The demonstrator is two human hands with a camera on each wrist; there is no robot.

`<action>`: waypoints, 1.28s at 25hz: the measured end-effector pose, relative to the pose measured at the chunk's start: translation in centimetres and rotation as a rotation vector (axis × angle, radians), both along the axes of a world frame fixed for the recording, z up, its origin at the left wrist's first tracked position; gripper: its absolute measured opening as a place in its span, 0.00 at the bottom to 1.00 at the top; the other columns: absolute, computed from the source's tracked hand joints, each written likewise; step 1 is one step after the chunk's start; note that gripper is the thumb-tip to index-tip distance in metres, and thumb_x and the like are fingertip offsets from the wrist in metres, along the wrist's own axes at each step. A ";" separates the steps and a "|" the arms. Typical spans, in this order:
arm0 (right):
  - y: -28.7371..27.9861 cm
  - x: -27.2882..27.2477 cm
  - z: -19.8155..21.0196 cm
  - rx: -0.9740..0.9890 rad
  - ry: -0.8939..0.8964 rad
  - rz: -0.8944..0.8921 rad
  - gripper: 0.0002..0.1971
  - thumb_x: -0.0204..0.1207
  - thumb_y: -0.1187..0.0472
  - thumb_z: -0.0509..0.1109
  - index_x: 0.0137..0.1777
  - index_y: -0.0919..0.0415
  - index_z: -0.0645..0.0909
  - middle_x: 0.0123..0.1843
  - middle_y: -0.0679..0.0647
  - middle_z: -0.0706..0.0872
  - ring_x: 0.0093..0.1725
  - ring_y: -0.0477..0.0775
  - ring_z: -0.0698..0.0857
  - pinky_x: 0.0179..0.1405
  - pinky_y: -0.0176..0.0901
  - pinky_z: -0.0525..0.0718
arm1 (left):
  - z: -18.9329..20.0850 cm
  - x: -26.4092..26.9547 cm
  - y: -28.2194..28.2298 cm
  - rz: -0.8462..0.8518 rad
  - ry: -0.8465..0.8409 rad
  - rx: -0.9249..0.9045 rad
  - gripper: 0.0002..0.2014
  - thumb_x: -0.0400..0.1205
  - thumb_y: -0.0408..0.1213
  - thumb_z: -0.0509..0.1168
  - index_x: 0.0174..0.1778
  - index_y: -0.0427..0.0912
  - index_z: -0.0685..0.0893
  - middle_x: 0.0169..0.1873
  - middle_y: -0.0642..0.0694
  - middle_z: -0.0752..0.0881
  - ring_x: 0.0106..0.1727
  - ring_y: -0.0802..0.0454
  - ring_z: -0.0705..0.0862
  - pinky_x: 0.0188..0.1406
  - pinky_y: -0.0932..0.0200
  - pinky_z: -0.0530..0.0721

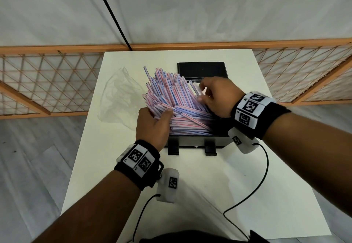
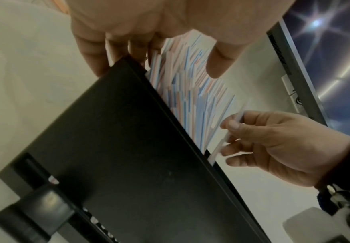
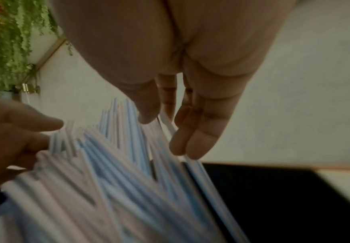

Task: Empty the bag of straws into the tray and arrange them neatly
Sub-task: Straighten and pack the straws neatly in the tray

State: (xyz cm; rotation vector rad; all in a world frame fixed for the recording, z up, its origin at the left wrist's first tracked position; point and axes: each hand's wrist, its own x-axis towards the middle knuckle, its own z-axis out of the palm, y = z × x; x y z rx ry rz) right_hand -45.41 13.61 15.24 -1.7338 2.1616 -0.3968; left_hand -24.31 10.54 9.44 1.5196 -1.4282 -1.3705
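Note:
A big fan of pink and blue striped straws (image 1: 171, 98) sticks up out of the black tray (image 1: 192, 141) at the middle of the white table. My left hand (image 1: 154, 126) grips the near-left side of the bundle, fingers wrapped round the straws (image 2: 193, 92). My right hand (image 1: 215, 94) is on the right side of the fan and pinches a single straw (image 2: 228, 134) between thumb and fingers. In the right wrist view the thumb and fingertips (image 3: 182, 144) close on that straw (image 3: 168, 121). The emptied clear plastic bag (image 1: 118, 98) lies crumpled left of the tray.
A flat black lid or panel (image 1: 202, 70) lies just behind the tray. Two black feet (image 1: 173, 148) stick out from the tray's near wall. Sensor cables (image 1: 253, 191) trail over the near part of the table. A wooden lattice screen (image 1: 47, 78) stands behind the table.

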 end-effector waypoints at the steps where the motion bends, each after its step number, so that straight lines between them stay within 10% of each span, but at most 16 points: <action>1: 0.4 0.4 -0.2 -0.009 -0.023 -0.024 0.13 0.76 0.51 0.75 0.54 0.56 0.78 0.42 0.51 0.83 0.44 0.55 0.81 0.43 0.41 0.72 | -0.1 0.2 -0.2 0.017 -0.039 -0.020 0.19 0.79 0.51 0.74 0.56 0.46 0.76 0.53 0.48 0.85 0.55 0.46 0.85 0.56 0.54 0.81; 6: 3.0 -0.2 -1.6 0.180 -0.028 -0.256 0.24 0.67 0.52 0.77 0.59 0.57 0.73 0.48 0.55 0.87 0.49 0.58 0.85 0.43 0.42 0.78 | -0.1 1.0 -1.2 0.043 -0.112 0.032 0.22 0.65 0.57 0.72 0.49 0.49 0.79 0.41 0.46 0.89 0.45 0.44 0.90 0.54 0.39 0.91; 12: 2.3 1.5 -4.4 0.367 -0.059 -0.104 0.39 0.60 0.36 0.79 0.66 0.55 0.72 0.59 0.54 0.83 0.56 0.58 0.85 0.55 0.48 0.84 | 1.2 0.9 -3.3 -0.045 -0.149 0.079 0.19 0.77 0.54 0.74 0.57 0.47 0.79 0.32 0.47 0.84 0.26 0.46 0.81 0.24 0.60 0.74; 16: 2.0 2.0 -5.9 0.350 0.006 -0.135 0.42 0.58 0.20 0.61 0.67 0.47 0.70 0.62 0.56 0.78 0.64 0.65 0.80 0.66 0.56 0.79 | 1.7 0.5 -3.4 -0.109 -0.169 0.040 0.12 0.78 0.54 0.72 0.51 0.52 0.86 0.35 0.45 0.88 0.24 0.45 0.86 0.18 0.62 0.76; 23: 0.9 3.5 -5.6 0.364 0.095 -0.096 0.44 0.67 0.17 0.54 0.79 0.41 0.65 0.69 0.60 0.75 0.67 0.71 0.79 0.69 0.59 0.78 | 3.8 -0.7 -2.7 -0.063 -0.140 0.093 0.14 0.81 0.54 0.70 0.41 0.47 0.87 0.27 0.43 0.89 0.25 0.36 0.91 0.22 0.51 0.88; 28: 0.3 4.2 -4.2 0.093 -0.023 -0.099 0.32 0.75 0.28 0.61 0.65 0.54 0.74 0.51 0.55 0.70 0.48 0.65 0.83 0.54 0.52 0.84 | 3.4 -1.2 -2.0 0.045 -0.024 0.042 0.10 0.81 0.42 0.65 0.45 0.40 0.88 0.25 0.41 0.89 0.22 0.38 0.89 0.26 0.44 0.92; 32: 0.9 3.2 -4.1 0.071 -0.102 -0.148 0.35 0.69 0.30 0.73 0.60 0.60 0.71 0.54 0.54 0.70 0.45 0.56 0.77 0.46 0.45 0.77 | 1.8 -0.5 -2.0 0.007 -0.097 -0.012 0.15 0.74 0.57 0.66 0.43 0.50 0.88 0.36 0.48 0.91 0.37 0.38 0.92 0.44 0.36 0.93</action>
